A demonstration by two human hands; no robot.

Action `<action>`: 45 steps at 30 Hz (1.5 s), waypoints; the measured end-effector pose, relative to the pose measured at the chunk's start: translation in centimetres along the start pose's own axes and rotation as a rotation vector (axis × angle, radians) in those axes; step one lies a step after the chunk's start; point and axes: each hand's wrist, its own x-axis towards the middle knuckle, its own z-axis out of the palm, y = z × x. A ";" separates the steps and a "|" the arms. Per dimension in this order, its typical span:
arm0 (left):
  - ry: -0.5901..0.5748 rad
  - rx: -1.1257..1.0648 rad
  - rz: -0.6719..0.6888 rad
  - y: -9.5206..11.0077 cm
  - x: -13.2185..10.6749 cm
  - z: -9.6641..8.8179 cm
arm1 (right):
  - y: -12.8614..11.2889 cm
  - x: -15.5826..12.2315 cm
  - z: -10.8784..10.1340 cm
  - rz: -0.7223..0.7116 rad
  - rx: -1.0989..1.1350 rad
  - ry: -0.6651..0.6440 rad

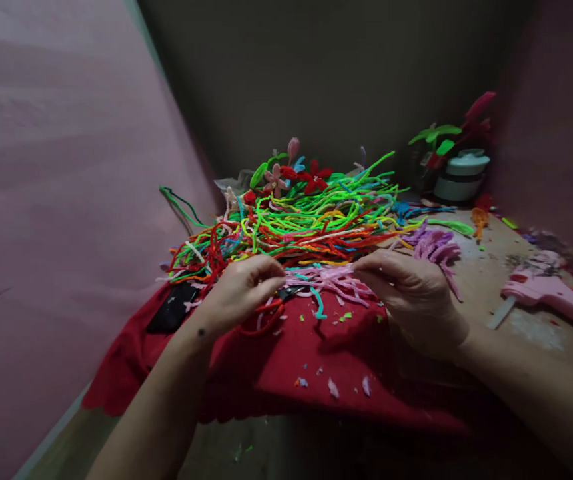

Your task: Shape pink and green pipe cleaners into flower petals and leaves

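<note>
My left hand (253,287) is closed in a pinch over the red cloth (346,367). Facing it, my right hand (411,293) pinches too, thumb against fingers. A thin pink pipe cleaner (321,271) appears to run between the fingertips; its pinched ends are hidden. Behind and below it lie more pink pipe cleaners (341,283) and a short turquoise piece (319,305). Scissors with red handles (266,320) rest beside my left hand, their dark blades partly under the pink strands.
A large heap of green, red and orange pipe cleaners (306,220) fills the back, with fuzzy flowers (316,177) on top. A black phone (172,308) lies left. Right are a purple bundle (436,250), a pink glue gun (541,290) and a lidded pot (461,177).
</note>
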 end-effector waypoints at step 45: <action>-0.339 0.417 0.139 1.4 -2.7 -3.2 | -0.3 0.3 -0.3 -0.200 0.021 -0.139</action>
